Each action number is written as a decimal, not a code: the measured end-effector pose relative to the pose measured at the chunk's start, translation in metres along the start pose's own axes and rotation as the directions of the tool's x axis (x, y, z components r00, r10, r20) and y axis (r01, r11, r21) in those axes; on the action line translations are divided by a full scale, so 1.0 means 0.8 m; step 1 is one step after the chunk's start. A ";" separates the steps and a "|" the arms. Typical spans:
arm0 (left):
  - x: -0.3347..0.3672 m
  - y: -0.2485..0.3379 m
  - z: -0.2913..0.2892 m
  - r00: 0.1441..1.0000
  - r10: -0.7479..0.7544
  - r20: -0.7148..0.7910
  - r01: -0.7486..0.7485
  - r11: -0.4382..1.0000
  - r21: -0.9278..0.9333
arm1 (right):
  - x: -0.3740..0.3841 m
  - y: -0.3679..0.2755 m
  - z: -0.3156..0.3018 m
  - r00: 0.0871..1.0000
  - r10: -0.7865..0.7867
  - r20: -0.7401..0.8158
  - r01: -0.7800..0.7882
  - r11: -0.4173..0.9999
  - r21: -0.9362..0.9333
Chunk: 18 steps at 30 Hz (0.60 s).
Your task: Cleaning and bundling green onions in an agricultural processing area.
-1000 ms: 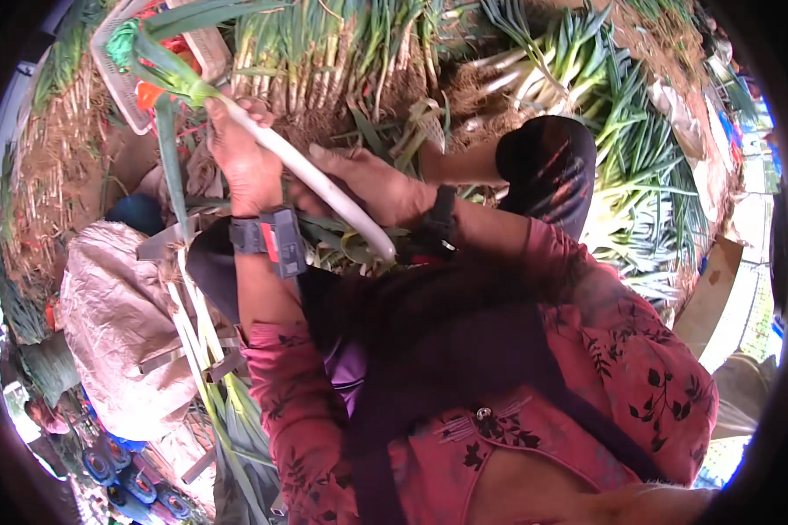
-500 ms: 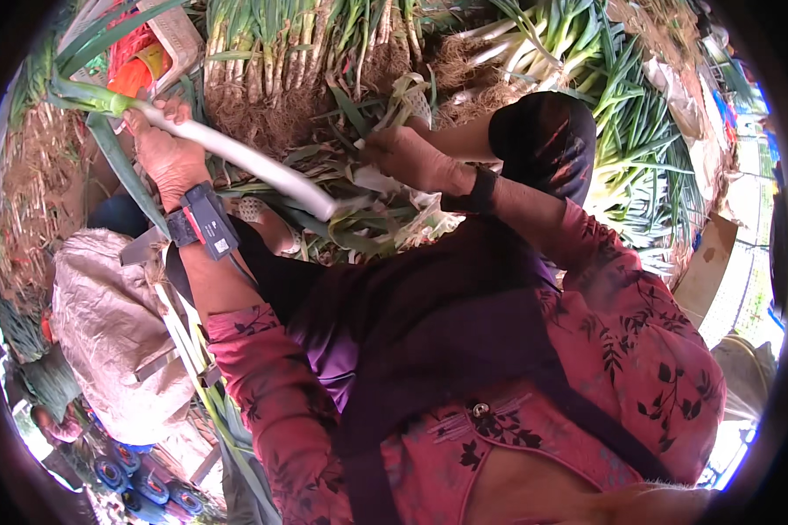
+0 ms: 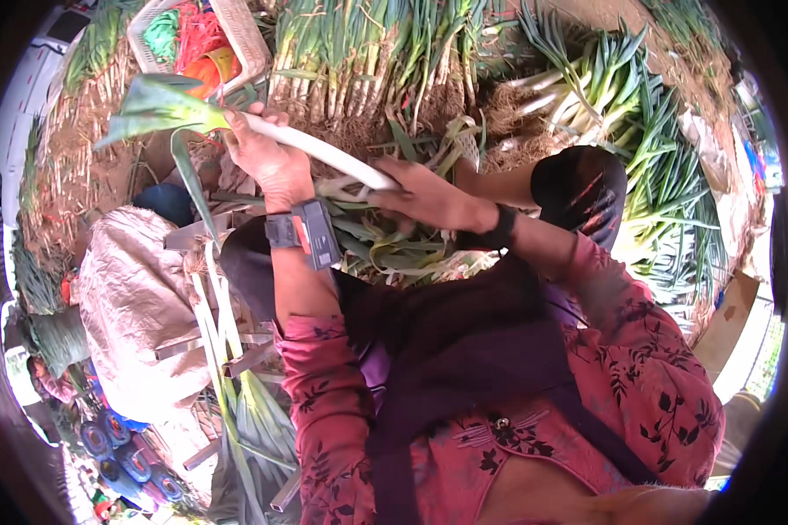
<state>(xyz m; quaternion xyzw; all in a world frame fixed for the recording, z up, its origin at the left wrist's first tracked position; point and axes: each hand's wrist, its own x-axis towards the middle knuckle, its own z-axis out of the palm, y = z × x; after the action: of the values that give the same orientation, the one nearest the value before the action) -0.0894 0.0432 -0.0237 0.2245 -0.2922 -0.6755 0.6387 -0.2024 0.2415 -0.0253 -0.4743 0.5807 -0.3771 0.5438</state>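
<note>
A leek (image 3: pixel 324 150) slants across in front of me, its green top to the upper left and its long white stem toward the lower right. My left hand (image 3: pixel 267 162) is closed round it where the green meets the white. Around the root end is my right hand (image 3: pixel 425 194), fingers closed on the stem's tip; its fingertips are partly hidden and slightly blurred. Beneath the hands lie loose leek leaves and peelings (image 3: pixel 385 241). One long leaf (image 3: pixel 188 179) hangs down from the leek near my left wrist.
Rooted leeks stand packed (image 3: pixel 350 79) beyond my hands. White-stemmed leeks (image 3: pixel 604 105) lie in a heap at right. A pale crate (image 3: pixel 252 44) holds coloured strings and an orange roll. At left are a pale sack (image 3: pixel 131 306), a metal frame (image 3: pixel 249 359) and more leeks (image 3: pixel 228 324).
My right hand has come from the peelings onto the leek's white end. The view has shifted, so the surroundings sit farther right. My left hand keeps its grip on the leek.
</note>
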 end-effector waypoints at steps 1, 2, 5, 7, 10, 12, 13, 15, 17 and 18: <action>0.002 0.011 -0.005 0.999 -0.028 0.016 0.028 0.999 -0.018 | -0.014 0.001 0.002 0.999 0.000 0.041 0.000 1.000 -0.003; 0.004 0.020 -0.014 0.998 -0.055 0.027 0.056 0.998 -0.036 | -0.033 0.007 0.002 0.996 0.006 0.087 -0.005 1.000 -0.009; 0.035 0.021 -0.038 0.988 -0.150 0.036 0.153 0.981 -0.116 | -0.107 0.060 0.016 0.914 -0.403 0.050 0.393 0.846 -0.361; 0.083 0.032 -0.068 0.992 -0.126 0.000 0.125 0.980 -0.153 | -0.173 0.078 0.021 0.906 -0.407 0.116 0.410 0.776 -0.479; 0.123 0.052 -0.093 0.993 -0.116 -0.014 0.113 0.983 -0.146 | -0.214 0.085 -0.033 0.964 -0.235 0.121 0.257 0.723 -0.641; 0.098 0.063 -0.064 0.994 -0.110 0.001 0.108 0.978 -0.177 | -0.186 0.043 -0.058 0.862 -0.507 0.003 0.198 0.331 -0.923; 0.076 0.062 -0.043 0.997 -0.069 -0.024 0.061 0.972 -0.226 | -0.171 0.023 -0.066 0.846 -0.510 -0.157 0.149 0.508 -0.849; 0.044 0.041 -0.024 0.998 0.000 0.068 0.021 0.953 -0.303 | -0.143 -0.012 -0.071 0.828 -0.464 -0.314 0.190 0.759 -0.622; 0.001 0.031 -0.004 0.992 0.057 0.116 -0.008 0.922 -0.388 | -0.100 -0.046 -0.056 0.833 -0.465 -0.299 0.363 0.868 -0.339; -0.024 0.031 0.011 0.985 0.078 0.155 -0.001 0.895 -0.445 | -0.086 -0.067 -0.043 0.813 -0.561 -0.158 0.394 0.729 -0.561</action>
<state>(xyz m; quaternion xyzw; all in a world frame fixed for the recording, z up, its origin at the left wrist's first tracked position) -0.0757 0.0629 -0.0020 0.0088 -0.1883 -0.7277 0.6595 -0.2314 0.2909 0.0486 -0.6667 0.5937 -0.4118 0.1830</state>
